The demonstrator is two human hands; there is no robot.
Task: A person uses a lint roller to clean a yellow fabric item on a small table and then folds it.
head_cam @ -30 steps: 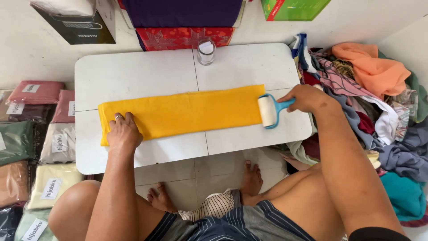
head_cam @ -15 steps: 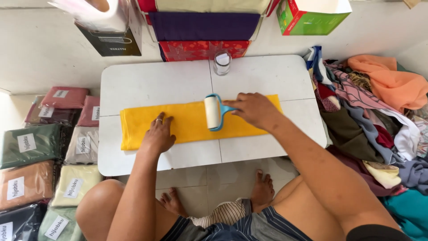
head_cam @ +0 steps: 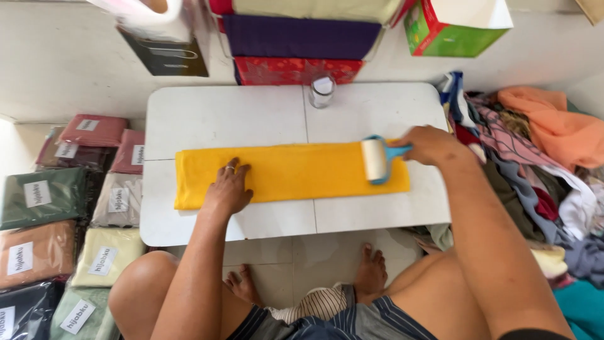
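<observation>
We look down on a low white rectangular bench [head_cam: 251, 113] standing on a pale tiled floor [head_cam: 69, 56]. Along its far edge lie stacked fabric bundles, a purple one [head_cam: 302, 36] above a red patterned one [head_cam: 289, 70], with a green and red cardboard box [head_cam: 450, 28] to the right. A small clear glass jar [head_cam: 321, 92] stands upright on the bench near that edge. Flat packets of folded cloth in clear wrap [head_cam: 63, 208] lie on the floor to the left; a loose heap of mixed coloured garments [head_cam: 541, 164] lies to the right.

A long yellow strip of folded cloth [head_cam: 296, 173] lies flat across the middle of the bench, running left to right.

Our left hand [head_cam: 228, 189] rests palm down on the left part of the strip, its fingers [head_cam: 234, 170] extended and slightly spread, pressing the cloth flat.

Our right hand [head_cam: 431, 146] is closed around the blue handle of a lint roller with a white barrel [head_cam: 375, 160]; the fingers are curled about the handle. The barrel lies on the right part of the strip, in contact with the cloth, well apart from the left hand.
</observation>
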